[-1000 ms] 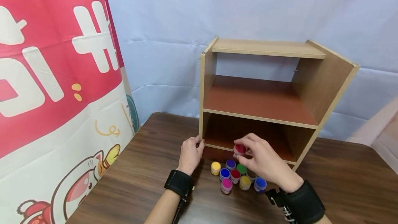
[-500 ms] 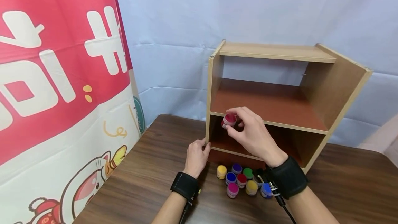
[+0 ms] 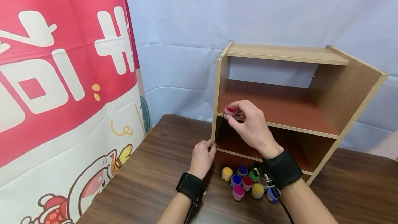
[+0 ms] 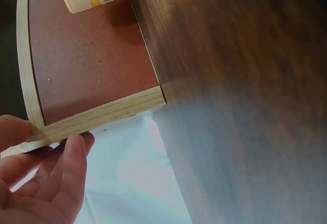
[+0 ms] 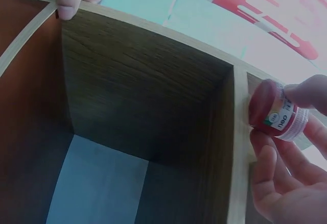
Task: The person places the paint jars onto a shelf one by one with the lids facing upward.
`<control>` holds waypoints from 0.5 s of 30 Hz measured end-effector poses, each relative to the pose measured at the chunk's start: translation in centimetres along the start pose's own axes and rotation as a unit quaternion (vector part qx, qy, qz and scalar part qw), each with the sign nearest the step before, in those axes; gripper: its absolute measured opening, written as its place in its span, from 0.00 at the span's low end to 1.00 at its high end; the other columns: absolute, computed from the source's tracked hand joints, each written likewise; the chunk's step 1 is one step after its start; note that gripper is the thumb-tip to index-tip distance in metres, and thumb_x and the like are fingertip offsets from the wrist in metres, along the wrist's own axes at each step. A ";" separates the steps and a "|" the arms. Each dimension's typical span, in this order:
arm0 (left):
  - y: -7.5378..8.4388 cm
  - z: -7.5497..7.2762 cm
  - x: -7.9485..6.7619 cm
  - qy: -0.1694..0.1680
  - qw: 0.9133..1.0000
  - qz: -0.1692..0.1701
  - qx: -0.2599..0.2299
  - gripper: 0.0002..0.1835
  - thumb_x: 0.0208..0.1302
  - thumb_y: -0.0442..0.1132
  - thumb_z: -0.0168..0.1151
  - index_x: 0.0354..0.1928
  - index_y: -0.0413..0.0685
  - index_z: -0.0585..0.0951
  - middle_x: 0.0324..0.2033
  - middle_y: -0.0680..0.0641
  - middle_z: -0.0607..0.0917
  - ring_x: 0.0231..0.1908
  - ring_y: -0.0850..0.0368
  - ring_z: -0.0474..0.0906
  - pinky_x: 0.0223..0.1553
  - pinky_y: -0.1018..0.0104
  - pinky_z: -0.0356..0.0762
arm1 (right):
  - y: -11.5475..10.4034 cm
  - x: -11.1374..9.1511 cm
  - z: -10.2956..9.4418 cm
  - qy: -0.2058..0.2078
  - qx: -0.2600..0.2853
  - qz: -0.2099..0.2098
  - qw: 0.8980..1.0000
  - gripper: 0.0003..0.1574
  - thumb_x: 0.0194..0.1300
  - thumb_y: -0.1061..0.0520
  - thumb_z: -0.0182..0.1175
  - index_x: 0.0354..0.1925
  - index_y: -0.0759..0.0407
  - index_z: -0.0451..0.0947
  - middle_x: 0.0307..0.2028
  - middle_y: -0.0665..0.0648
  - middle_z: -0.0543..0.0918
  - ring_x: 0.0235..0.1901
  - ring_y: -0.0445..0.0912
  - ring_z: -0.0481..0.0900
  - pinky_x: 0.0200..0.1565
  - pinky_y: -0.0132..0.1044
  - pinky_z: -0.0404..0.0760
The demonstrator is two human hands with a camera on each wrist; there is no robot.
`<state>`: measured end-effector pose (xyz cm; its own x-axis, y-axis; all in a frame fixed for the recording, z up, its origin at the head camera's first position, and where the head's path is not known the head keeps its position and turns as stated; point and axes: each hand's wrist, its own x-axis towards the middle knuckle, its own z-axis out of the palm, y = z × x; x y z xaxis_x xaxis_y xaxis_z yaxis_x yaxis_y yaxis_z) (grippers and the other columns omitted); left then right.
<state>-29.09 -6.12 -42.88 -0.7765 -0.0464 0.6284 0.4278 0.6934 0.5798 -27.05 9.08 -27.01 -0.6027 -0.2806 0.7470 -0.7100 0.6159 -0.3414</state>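
Note:
My right hand (image 3: 253,127) pinches a small red paint jar (image 5: 273,109) between thumb and fingers. In the head view the jar overlaps the front edge of the middle board, near the left side panel of the wooden shelf unit (image 3: 357,78). Low on that panel's front edge, my left hand (image 3: 202,158) grips the wood. The left wrist view shows this grip, with thumb and fingers (image 4: 74,168) on opposite sides of the panel. Several paint jars stand grouped on the table before the unit, among them a yellow jar (image 3: 227,174) and a magenta jar (image 3: 238,193). My right wrist partly covers the group.
The dark wood table (image 3: 149,168) extends to both sides of the unit. Behind it hangs a pale blue cloth (image 3: 180,61), and a red and white banner (image 3: 84,106) hangs at left. A cable (image 3: 284,208) trails from the right wrist strap.
My right hand has lifted the red paint jar from just above the grouped jars to the middle board's height. My left hand keeps its grip on the panel. The head view has shifted slightly.

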 end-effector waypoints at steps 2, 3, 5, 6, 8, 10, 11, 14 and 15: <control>0.1 0.0 0.0 -0.006 1.000 -0.002 -0.002 0.15 0.62 0.40 0.59 0.48 0.41 0.84 0.29 0.44 0.84 0.24 0.59 0.78 0.23 0.71 0.75 | 0.1 0.2 0.2 0.007 0.000 0.002 1.000 0.17 0.55 0.58 0.65 0.44 0.60 0.77 0.38 0.55 0.78 0.36 0.44 0.76 0.37 0.43 0.80; 0.1 -0.1 0.0 -0.008 1.000 -0.003 -0.002 0.15 0.62 0.40 0.58 0.48 0.41 0.84 0.29 0.44 0.84 0.24 0.59 0.78 0.22 0.71 0.74 | 0.2 0.2 0.3 0.009 0.001 0.003 1.000 0.16 0.55 0.57 0.65 0.44 0.60 0.77 0.38 0.55 0.78 0.36 0.44 0.75 0.37 0.43 0.79; 0.1 -0.1 -0.1 -0.011 1.000 -0.004 -0.005 0.15 0.63 0.40 0.58 0.48 0.41 0.83 0.29 0.44 0.84 0.24 0.60 0.77 0.22 0.72 0.74 | 0.4 0.4 0.7 0.015 0.001 0.007 1.000 0.16 0.56 0.57 0.65 0.44 0.60 0.77 0.37 0.55 0.78 0.35 0.45 0.76 0.37 0.43 0.80; 0.2 -0.1 -0.1 -0.013 1.000 -0.004 -0.007 0.16 0.63 0.40 0.58 0.48 0.40 0.83 0.29 0.44 0.84 0.23 0.60 0.77 0.22 0.72 0.73 | 0.5 0.4 0.8 0.019 0.001 0.009 1.000 0.16 0.56 0.57 0.65 0.44 0.60 0.77 0.37 0.55 0.78 0.35 0.45 0.76 0.36 0.43 0.80; 0.2 -0.1 -0.2 -0.015 1.000 -0.004 -0.009 0.16 0.63 0.40 0.58 0.48 0.40 0.83 0.29 0.44 0.84 0.23 0.61 0.77 0.21 0.73 0.73 | 0.7 0.5 1.2 0.026 0.002 0.012 1.000 0.16 0.57 0.57 0.64 0.44 0.61 0.76 0.37 0.56 0.79 0.34 0.45 0.77 0.36 0.43 0.80; 0.1 -0.1 -0.2 -0.015 1.000 -0.004 -0.010 0.16 0.63 0.40 0.57 0.48 0.40 0.83 0.29 0.44 0.84 0.24 0.60 0.77 0.22 0.73 0.73 | 0.8 0.6 1.5 0.036 0.002 0.013 0.999 0.16 0.57 0.57 0.64 0.43 0.61 0.76 0.37 0.56 0.79 0.33 0.46 0.77 0.36 0.43 0.81; 0.1 -0.1 -0.1 -0.014 1.000 -0.003 -0.010 0.16 0.63 0.40 0.57 0.48 0.40 0.83 0.29 0.44 0.85 0.24 0.60 0.77 0.22 0.72 0.74 | 0.9 0.6 1.6 0.041 0.003 0.014 0.999 0.16 0.57 0.57 0.64 0.43 0.62 0.75 0.37 0.57 0.78 0.33 0.46 0.77 0.36 0.43 0.81; 0.1 -0.1 -0.1 -0.009 1.000 -0.002 -0.006 0.15 0.63 0.40 0.58 0.48 0.41 0.84 0.29 0.44 0.85 0.25 0.59 0.78 0.24 0.71 0.75 | 1.1 0.7 2.0 0.055 0.003 0.017 0.998 0.17 0.56 0.57 0.65 0.42 0.62 0.75 0.38 0.58 0.78 0.33 0.47 0.77 0.36 0.44 0.81; 0.1 -0.1 0.0 -0.007 1.000 -0.001 -0.004 0.15 0.63 0.40 0.58 0.47 0.41 0.84 0.29 0.45 0.85 0.26 0.59 0.78 0.25 0.70 0.76 | 1.1 0.8 2.1 0.059 0.003 0.018 0.998 0.17 0.56 0.57 0.65 0.42 0.62 0.75 0.38 0.58 0.78 0.33 0.47 0.77 0.37 0.44 0.81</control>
<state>-28.99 -6.15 -42.81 -0.7836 -0.0367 0.6202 0.4306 0.6875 0.5847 -29.08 7.96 -28.02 -0.5816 -0.1701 0.7955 -0.6909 0.6195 -0.3727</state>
